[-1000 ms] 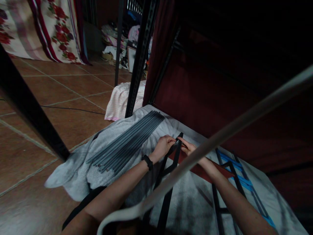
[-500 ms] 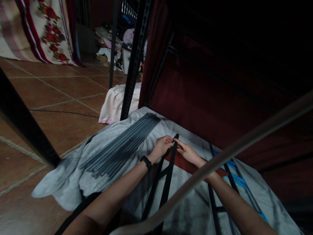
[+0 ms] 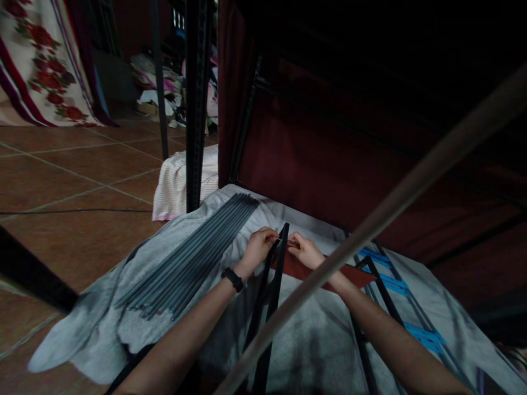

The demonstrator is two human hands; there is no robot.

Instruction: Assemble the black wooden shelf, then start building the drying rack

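Observation:
A black A-shaped metal frame [image 3: 278,285] stands between my hands, its narrow top close to my fingertips. On its left side my left hand [image 3: 259,247], with a dark band at the wrist, is pinched closed at the frame's upper end. A thin pale piece shows at those fingertips, too small to name. My right hand [image 3: 304,251] is closed just right of the frame's top, around a slim thing that its fingers mostly hide. Beneath the right hand and forearm lies a flat reddish-brown sheet [image 3: 356,274].
Several grey rods [image 3: 193,255] lie side by side on the pale cloth [image 3: 317,334]. A second black frame [image 3: 382,285] and blue strips [image 3: 395,284] are at right. A long pole [image 3: 370,219] crosses the near view diagonally. Dark posts [image 3: 195,109] stand at left.
The view has swung a little to the right. My right hand has drawn slightly away from the frame's top, leaving a small gap. My left hand stays beside it.

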